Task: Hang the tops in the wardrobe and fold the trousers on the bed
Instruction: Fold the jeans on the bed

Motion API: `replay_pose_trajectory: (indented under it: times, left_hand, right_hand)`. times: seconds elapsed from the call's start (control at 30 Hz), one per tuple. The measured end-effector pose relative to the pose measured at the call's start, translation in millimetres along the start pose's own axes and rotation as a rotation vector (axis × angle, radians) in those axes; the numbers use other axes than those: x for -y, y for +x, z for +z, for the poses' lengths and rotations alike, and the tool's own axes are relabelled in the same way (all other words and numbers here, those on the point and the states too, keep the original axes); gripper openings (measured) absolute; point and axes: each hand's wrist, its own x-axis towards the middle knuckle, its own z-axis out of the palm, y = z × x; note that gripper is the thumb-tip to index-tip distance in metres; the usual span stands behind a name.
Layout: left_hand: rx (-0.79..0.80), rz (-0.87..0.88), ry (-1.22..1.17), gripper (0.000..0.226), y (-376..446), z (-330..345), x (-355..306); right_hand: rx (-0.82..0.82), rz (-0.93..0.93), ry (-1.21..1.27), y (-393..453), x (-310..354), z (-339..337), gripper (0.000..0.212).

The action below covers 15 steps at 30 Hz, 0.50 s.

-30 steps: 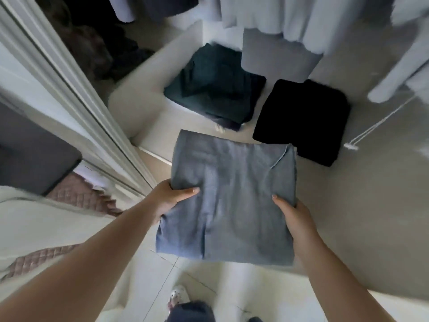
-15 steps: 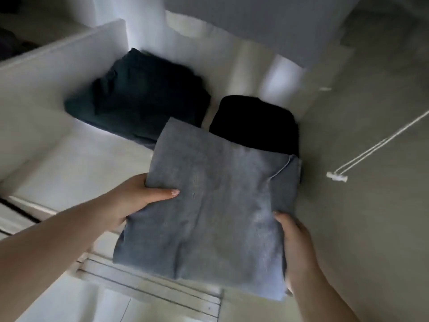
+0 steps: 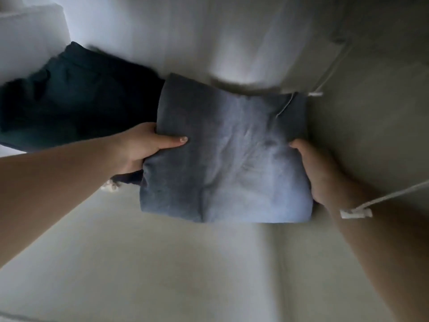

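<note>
I hold a folded pair of blue-grey trousers (image 3: 232,156) flat, low over the wardrobe's pale floor (image 3: 162,263). My left hand (image 3: 141,147) grips its left edge, thumb lying on top. At the right edge my right hand (image 3: 318,170) grips it with the fingers underneath. A folded dark green garment (image 3: 76,101) lies just to the left, its right side touching the trousers. The black folded garment seen earlier is hidden beneath the trousers.
A white wardrobe partition (image 3: 32,38) rises at the upper left. Two white drawstrings with plastic tips hang down on the right, one tip (image 3: 355,213) over my right wrist, the other (image 3: 315,94) past the trousers' far corner.
Both hands have carried the trousers deeper into the wardrobe and down, over the black folded garment, which is now out of sight. The view has moved in close.
</note>
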Motion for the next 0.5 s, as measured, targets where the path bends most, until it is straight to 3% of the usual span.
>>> replay_pose_trajectory:
  times: [0.3,0.37,0.43,0.5]
  left_hand:
    - [-0.013,0.042,0.030,0.045,77,13,-22]
    - [-0.037,0.002,0.106,0.057,88,12,-8]
    - [-0.129,0.013,0.348,0.085,100,8,4]
    - [-0.338,0.201,0.701,0.102,104,6,5]
  right_hand:
    - [-0.032,0.030,-0.182,62,6,8,0.027]
    - [-0.072,-0.018,-0.364,71,5,15,0.037]
    - [-0.164,-0.185,-0.684,78,6,24,0.056]
    - [-0.238,-0.450,-1.039,79,9,30,0.068]
